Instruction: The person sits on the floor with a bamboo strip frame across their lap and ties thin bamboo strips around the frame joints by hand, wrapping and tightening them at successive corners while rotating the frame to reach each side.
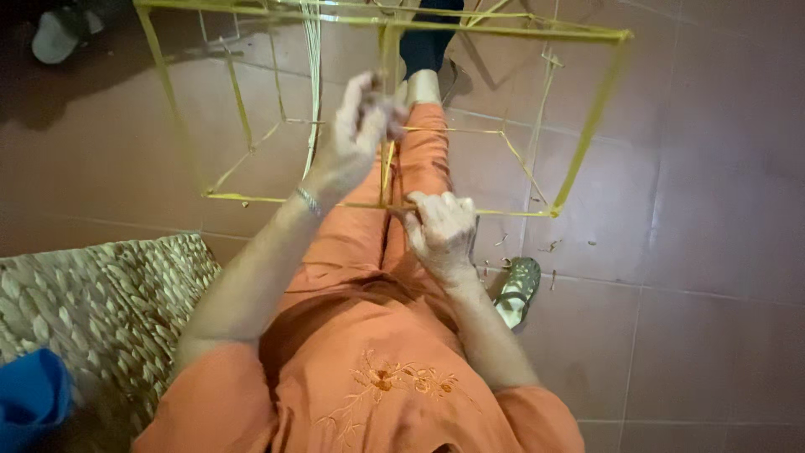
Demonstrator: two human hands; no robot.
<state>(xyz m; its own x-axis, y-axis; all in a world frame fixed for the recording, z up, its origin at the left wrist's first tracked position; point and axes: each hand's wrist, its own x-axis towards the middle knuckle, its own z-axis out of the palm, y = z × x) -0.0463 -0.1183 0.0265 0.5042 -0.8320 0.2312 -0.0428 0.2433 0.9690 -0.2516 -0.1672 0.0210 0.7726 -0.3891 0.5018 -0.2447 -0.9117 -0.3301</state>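
Yellow strip frame (579, 126) pinched in left hand (359, 126), lower bar within clenched right hand (442, 228).

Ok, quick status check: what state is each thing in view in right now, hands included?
Left hand: raised, fingers pinched on a thin strip.
Right hand: closed on the frame's lower bar.
Yellow strip frame: box-shaped, open-sided, held up over the legs.
Green sandal: off the foot, lying on the floor.
Woven mat: lying flat at the person's left side.
Blue cloth: bunched on the mat.
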